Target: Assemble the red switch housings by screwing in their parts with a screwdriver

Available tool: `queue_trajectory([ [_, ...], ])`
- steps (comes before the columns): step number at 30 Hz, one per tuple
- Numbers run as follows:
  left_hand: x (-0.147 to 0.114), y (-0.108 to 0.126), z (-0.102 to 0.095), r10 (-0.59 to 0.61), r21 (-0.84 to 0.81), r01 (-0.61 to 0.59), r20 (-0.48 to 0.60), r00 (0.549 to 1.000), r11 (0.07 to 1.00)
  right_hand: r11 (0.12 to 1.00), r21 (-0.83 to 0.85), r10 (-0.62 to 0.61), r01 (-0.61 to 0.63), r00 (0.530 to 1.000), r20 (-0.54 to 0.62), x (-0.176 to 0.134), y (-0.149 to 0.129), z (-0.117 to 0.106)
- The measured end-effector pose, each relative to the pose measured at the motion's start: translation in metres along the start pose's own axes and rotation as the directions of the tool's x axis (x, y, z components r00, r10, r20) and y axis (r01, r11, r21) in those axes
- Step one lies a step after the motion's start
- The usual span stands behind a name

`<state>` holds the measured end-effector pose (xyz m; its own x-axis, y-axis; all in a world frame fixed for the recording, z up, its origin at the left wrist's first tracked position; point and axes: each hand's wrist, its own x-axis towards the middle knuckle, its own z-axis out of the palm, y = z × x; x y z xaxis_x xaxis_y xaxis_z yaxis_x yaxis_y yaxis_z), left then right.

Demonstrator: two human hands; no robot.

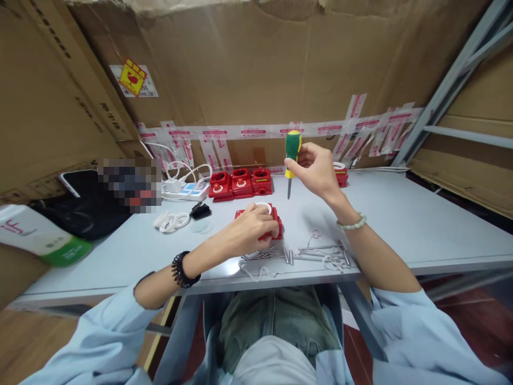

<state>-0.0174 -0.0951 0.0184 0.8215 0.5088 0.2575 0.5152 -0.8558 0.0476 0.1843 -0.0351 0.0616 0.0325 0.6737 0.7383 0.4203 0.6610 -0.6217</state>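
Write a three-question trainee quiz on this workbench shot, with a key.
1. True or false: the right hand holds the stubby green-and-yellow-handled screwdriver with its tip pointing down, above the pale grey table.
2. What does the left hand rest on?
A. the white power strip
B. the red plastic box with a white ring on top
C. the pile of metal pins
3. How many red plastic boxes stand in the row by the cardboard wall, left of the screwdriver?

Key: 1 true; 2 B; 3 three.
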Motion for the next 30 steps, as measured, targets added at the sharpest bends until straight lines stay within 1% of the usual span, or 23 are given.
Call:
queue_trajectory([
  [2, -0.012, -0.008, 0.007, 0.059, -0.017, -0.062, -0.127, 0.99, 0.998, 1.0, 0.003, 0.011, -0.011, 1.0, 0.007, -0.001, 0.0, 0.002],
  [3, -0.019, -0.012, 0.009, 0.055, -0.038, -0.065, -0.212, 0.976, 0.997, 1.0, 0.005, 0.018, -0.018, 1.0, 0.012, -0.002, 0.0, 0.002],
  [4, -0.028, -0.015, 0.011, 0.034, -0.064, -0.056, -0.299, 0.954, 0.996, 1.0, 0.008, 0.024, -0.024, 1.0, 0.017, -0.002, -0.001, 0.003],
  [6, -0.045, -0.02, 0.014, -0.06, -0.112, 0.009, -0.459, 0.886, 0.994, 1.0, 0.01, 0.026, -0.026, 0.999, 0.024, -0.003, -0.002, 0.004],
  [7, -0.054, -0.022, 0.014, -0.116, -0.122, 0.063, -0.502, 0.857, 0.991, 1.0, 0.01, 0.024, -0.025, 0.999, 0.026, -0.003, -0.002, 0.004],
  [8, -0.062, -0.023, 0.015, -0.155, -0.118, 0.11, -0.508, 0.847, 0.987, 1.0, 0.01, 0.023, -0.023, 0.999, 0.027, -0.003, -0.002, 0.004],
  [9, -0.07, -0.023, 0.017, -0.186, -0.114, 0.15, -0.468, 0.864, 0.982, 1.0, 0.009, 0.021, -0.021, 0.999, 0.029, -0.003, -0.002, 0.004],
  [11, -0.081, -0.021, 0.021, -0.24, -0.129, 0.208, -0.33, 0.913, 0.97, 1.0, 0.01, 0.022, -0.023, 0.999, 0.034, -0.003, -0.002, 0.004],
  [12, -0.085, -0.02, 0.024, -0.261, -0.148, 0.229, -0.26, 0.93, 0.962, 1.0, 0.011, 0.025, -0.025, 0.999, 0.037, -0.003, -0.002, 0.004],
  [13, -0.088, -0.018, 0.027, -0.279, -0.171, 0.246, -0.208, 0.937, 0.954, 1.0, 0.012, 0.027, -0.027, 0.999, 0.04, -0.003, -0.002, 0.004],
  [14, -0.09, -0.016, 0.03, -0.293, -0.192, 0.259, -0.179, 0.939, 0.947, 1.0, 0.012, 0.028, -0.028, 0.999, 0.044, -0.003, -0.002, 0.004],
  [18, -0.087, -0.008, 0.039, -0.287, -0.251, 0.238, -0.18, 0.941, 0.938, 1.0, 0.011, 0.024, -0.024, 0.998, 0.053, -0.004, -0.003, 0.005],
  [21, -0.078, -0.003, 0.039, -0.251, -0.303, 0.198, -0.149, 0.956, 0.932, 1.0, 0.008, 0.02, -0.021, 0.998, 0.054, -0.005, -0.004, 0.004],
  [24, -0.068, 0.002, 0.039, -0.234, -0.334, 0.182, -0.124, 0.964, 0.925, 1.0, -0.001, 0.022, -0.022, 0.998, 0.062, -0.005, -0.005, 0.004],
  [27, -0.063, 0.006, 0.042, -0.238, -0.302, 0.191, -0.125, 0.963, 0.934, 1.0, -0.006, 0.022, -0.022, 0.998, 0.057, -0.005, -0.005, 0.004],
  [30, -0.061, 0.01, 0.048, -0.249, -0.232, 0.222, -0.097, 0.964, 0.947, 1.0, -0.007, 0.021, -0.02, 0.998, 0.056, -0.005, -0.004, 0.005],
])
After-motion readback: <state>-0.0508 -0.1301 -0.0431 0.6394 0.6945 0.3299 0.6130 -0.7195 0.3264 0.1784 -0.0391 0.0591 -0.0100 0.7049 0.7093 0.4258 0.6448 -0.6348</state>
